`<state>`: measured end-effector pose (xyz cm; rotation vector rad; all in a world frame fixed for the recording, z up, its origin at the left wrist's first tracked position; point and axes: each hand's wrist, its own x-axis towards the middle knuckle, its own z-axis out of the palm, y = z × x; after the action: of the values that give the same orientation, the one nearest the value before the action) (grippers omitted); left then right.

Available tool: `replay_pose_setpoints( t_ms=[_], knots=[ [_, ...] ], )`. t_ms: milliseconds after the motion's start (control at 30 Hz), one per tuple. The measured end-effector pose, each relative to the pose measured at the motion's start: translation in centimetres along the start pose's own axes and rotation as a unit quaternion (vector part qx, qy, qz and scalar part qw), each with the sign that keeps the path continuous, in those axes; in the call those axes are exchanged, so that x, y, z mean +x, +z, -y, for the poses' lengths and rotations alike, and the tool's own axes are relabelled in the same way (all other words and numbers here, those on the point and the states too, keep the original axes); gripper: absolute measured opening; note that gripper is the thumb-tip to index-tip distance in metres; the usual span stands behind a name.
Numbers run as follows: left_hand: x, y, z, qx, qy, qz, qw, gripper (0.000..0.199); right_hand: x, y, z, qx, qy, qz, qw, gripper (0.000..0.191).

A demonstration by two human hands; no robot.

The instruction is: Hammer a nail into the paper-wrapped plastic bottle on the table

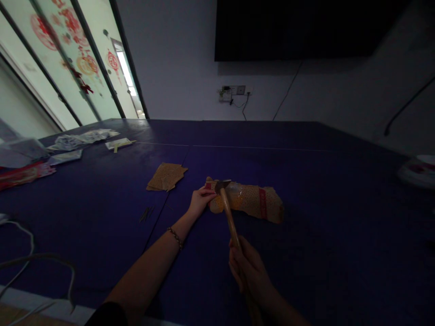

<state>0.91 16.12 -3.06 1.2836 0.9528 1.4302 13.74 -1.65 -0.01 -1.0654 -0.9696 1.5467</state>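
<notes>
Two hands at work on the blue-purple table point(322, 253), and here's one hammer point(231, 222), its wooden handle wrapped firmly in the fingers of the right hand point(249, 267). Its one metal head is right over the left part of a long, dotted brown piece point(260, 201); whether metal meets surface, I cannot tell. That piece lies flat in front of the person, with two red bands showing, one near each end, and a shiny clear patch point(235, 194) between them. And the left hand point(200, 200), one beaded bracelet point(175, 237) at its wrist, has fingertips drawn together at the piece's left end, just beside the hammer head; anything pinched between them is too small to make out. Over to the left, a pile of brown sheets point(166, 176), at least two overlapping, sits apart from the piece. Nearer the person, three or four thin dark slivers point(147, 213) lie close together. Out at the far left, one red packet point(27, 175), and up on the wall, one dark television point(299, 27).
</notes>
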Motion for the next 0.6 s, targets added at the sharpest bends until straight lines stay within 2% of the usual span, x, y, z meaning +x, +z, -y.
replay_pose_setpoints(
  t_ms=[100, 267, 400, 600],
  knots=[
    [0.2, -0.1, 0.4, 0.010, 0.000, -0.005, 1.000, 0.010, 0.1, -0.2, -0.4, -0.009, 0.009, 0.011, 1.000, 0.031],
    [0.2, -0.1, 0.4, 0.008, -0.004, 0.006, 1.000, 0.012, 0.2, -0.2, 0.1, -0.043, -0.007, -0.007, 0.999, 0.033],
    [0.1, -0.1, 0.1, 0.024, -0.005, 0.005, 1.000, 0.012, 0.2, 0.2, 0.6, -0.038, 0.019, -0.014, 0.999, 0.039],
    [0.2, -0.1, 0.3, 0.040, -0.013, -0.001, 0.999, 0.012, 0.1, -0.4, 0.0, -0.087, -0.017, 0.009, 0.996, 0.031]
  ],
)
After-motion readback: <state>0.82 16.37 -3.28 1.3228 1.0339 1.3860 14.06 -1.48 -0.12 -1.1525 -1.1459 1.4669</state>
